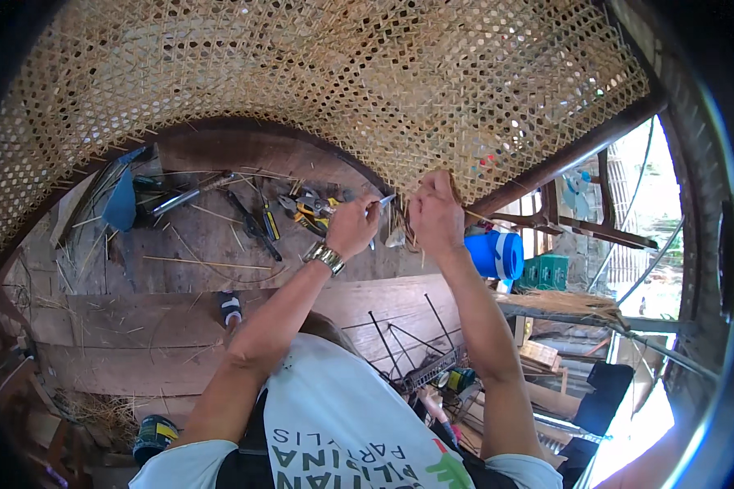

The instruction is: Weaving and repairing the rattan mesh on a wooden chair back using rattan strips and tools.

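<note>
A large woven cane panel (pixel 342 73) in a dark curved wooden frame (pixel 563 155) fills the upper part of the view. My left hand (pixel 352 226), with a metal watch on the wrist, is closed around a small thin tool (pixel 385 200) whose pale tip points at the panel's lower edge. My right hand (pixel 436 216) pinches loose cane strands (pixel 401 228) hanging from that same edge. The two hands are close together, a few centimetres apart.
Below lies a wooden plank floor (pixel 139 326) strewn with cane slivers. On it are yellow-handled pliers (pixel 310 210), other hand tools (pixel 253 224) and a blue scoop-like piece (pixel 122 200). A blue container (pixel 497 254) and green boxes (pixel 546 270) sit to the right. A sandalled foot (pixel 231 308) shows.
</note>
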`<state>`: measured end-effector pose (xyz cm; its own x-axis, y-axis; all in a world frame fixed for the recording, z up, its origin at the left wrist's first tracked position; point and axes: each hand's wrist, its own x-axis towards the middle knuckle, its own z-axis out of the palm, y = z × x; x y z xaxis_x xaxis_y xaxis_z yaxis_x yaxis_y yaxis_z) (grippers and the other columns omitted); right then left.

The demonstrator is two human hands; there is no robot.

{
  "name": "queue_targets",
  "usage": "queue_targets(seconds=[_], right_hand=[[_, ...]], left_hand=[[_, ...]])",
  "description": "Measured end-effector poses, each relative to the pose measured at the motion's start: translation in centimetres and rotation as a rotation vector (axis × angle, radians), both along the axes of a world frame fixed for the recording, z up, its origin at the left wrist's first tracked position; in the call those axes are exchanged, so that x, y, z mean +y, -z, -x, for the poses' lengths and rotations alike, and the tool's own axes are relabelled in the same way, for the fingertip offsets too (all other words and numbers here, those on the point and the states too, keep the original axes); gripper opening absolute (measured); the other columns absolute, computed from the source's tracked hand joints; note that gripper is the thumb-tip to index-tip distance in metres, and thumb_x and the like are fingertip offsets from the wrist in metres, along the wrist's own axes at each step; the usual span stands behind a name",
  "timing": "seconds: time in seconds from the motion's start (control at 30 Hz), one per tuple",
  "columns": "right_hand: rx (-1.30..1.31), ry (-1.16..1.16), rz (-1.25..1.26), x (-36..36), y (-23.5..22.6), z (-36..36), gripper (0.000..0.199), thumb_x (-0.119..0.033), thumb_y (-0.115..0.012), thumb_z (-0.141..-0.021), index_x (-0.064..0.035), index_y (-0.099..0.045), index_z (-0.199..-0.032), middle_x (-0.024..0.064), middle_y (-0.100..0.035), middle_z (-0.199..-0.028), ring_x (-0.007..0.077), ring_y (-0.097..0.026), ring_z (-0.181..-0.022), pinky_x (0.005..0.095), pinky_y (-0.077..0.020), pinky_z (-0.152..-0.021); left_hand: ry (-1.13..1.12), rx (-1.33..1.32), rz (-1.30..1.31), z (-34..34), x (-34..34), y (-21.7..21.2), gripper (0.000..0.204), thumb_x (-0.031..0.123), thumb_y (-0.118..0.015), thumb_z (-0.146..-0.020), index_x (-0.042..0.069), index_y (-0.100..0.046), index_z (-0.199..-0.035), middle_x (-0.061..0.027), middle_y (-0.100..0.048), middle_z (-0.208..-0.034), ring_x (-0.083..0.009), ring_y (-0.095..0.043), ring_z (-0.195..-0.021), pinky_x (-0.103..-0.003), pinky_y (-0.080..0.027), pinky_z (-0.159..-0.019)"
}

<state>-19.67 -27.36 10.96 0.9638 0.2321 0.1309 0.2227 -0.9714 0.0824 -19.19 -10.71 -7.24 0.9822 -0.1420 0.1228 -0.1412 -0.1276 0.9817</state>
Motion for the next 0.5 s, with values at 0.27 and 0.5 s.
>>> queue_targets(seconds=[0.27,0.5], right_hand=[[0.104,0.033,-0.067,-0.7,-0.1,-0.4,0.038,-0.007,-0.078,-0.106,0.0111,-0.072,-0.139,0.0240,-0.062,-0.149,0.0501,-0.076,-0.138,0.0606,-0.0729,-0.106],[0.007,-0.035,-0.027,-1.2,0.9,-0.7,0.033,-0.003,-0.073,-0.105,0.0106,-0.070,-0.136,0.0291,-0.065,-0.145,0.0538,-0.075,-0.136,0.0610,-0.0711,-0.112]], left_hand=[[0.078,0.097,-0.150,-1.2,-1.4,-2.2,0.029,0.034,-0.081,-0.119,0.008,-0.092,-0.127,-0.0258,-0.092,-0.102,-0.0499,-0.090,-0.092,-0.062,-0.071,-0.082],[0.084,0.072,-0.062,-2.3,-2.7,-2.1,0.031,0.034,-0.082,-0.120,0.005,-0.091,-0.124,-0.0274,-0.090,-0.101,-0.0526,-0.090,-0.095,-0.064,-0.070,-0.084]])
